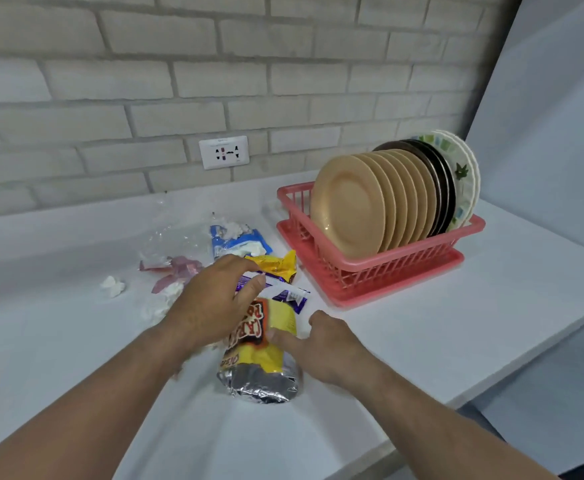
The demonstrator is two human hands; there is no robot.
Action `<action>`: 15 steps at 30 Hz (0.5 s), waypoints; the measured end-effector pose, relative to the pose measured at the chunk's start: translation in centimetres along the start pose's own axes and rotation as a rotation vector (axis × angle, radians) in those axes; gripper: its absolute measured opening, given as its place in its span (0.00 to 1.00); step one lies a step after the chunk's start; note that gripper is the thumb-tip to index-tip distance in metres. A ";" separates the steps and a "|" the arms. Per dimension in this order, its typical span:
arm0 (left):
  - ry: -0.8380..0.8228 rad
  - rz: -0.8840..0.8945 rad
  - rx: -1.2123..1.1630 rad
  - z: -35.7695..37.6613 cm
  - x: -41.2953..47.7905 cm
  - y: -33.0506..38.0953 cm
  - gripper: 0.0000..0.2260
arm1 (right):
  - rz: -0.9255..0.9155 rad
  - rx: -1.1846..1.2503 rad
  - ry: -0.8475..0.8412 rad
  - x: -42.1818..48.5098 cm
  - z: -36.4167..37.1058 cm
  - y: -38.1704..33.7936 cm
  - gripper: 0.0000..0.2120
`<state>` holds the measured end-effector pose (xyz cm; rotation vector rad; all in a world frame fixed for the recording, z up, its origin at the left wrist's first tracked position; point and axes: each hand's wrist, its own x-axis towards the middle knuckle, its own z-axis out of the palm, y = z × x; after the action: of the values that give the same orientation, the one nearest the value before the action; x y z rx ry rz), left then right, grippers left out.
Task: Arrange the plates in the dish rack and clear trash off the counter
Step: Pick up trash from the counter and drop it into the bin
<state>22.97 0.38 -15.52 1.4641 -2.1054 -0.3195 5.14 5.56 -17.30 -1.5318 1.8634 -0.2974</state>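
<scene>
Counter (491,306): white, along a brick wall. All the trash lies on its middle, left of the rack.

Rack (387,268): red plastic, on its tray at the far right, well apart from the hands.

Plates (349,209): all stand on edge in the rack, faces toward the left. Tan ones sit in front, dark ones behind, patterned ones last. This half of the task looks done.

Bag (266,355): the yellow snack bag lies flat between the two hands. Its long axis runs from the person toward the wall. The crumpled foil end points at the person, and the yellow end touches the wrappers.

Left hand (210,306): arched over the pile at the bag's far end, fingers bent and thumb by the purple wrapper (292,297). It is likely raking the litter together. Blur hides whether it grips anything.

Right hand (321,344): its thumb lies on the bag's yellow face and its other fingers curl down at the right edge. I judge it is pinching the bag to steady it.

Other wrappers: blue (238,242), yellow (278,265) and pink (176,271) ones are bunched beyond the left hand, close enough for one sweep.

Tissue (112,285): a white wad, apart at the left, needs its own reach.
</scene>
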 end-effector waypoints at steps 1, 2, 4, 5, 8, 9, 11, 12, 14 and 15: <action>0.004 -0.008 0.003 -0.2 0.0 -0.7 0.15 | 0.045 0.017 -0.003 0.4 0.6 -0.7 0.44; 0.008 -0.017 0.005 -0.4 0.1 -1.3 0.15 | 0.088 0.035 0.001 0.8 1.2 -1.3 0.47; 0.014 -0.022 -0.002 -0.6 0.2 -2.2 0.16 | 0.146 0.076 0.014 1.5 2.1 -2.4 0.50; 0.014 -0.020 -0.008 -0.7 0.3 -2.5 0.16 | 0.155 0.097 0.012 1.8 2.4 -2.6 0.47; 0.005 -0.015 -0.017 -0.5 0.3 -3.2 0.16 | 0.151 0.152 -0.025 2.5 2.9 -2.6 0.34; 0.001 -0.017 -0.021 -0.4 0.4 -3.4 0.16 | 0.164 0.155 -0.036 2.7 3.0 -2.3 0.31; -0.006 -0.023 -0.026 -0.2 0.3 -3.8 0.15 | 0.189 0.163 -0.040 2.9 2.7 -1.7 0.22; -0.010 -0.026 -0.022 -0.1 0.3 -3.9 0.15 | 0.194 0.188 -0.040 2.9 2.4 -1.3 0.18; -0.020 -0.030 -0.011 0.0 0.3 -4.0 0.14 | 0.180 0.262 -0.034 2.9 1.3 -0.4 0.08; -0.026 -0.034 -0.010 0.1 0.4 -4.0 0.14 | 0.168 0.287 -0.020 2.7 0.6 -0.1 0.05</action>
<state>25.96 -1.52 -17.46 1.4987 -2.0986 -0.3628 5.46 3.14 -18.64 -1.1748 1.8304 -0.4476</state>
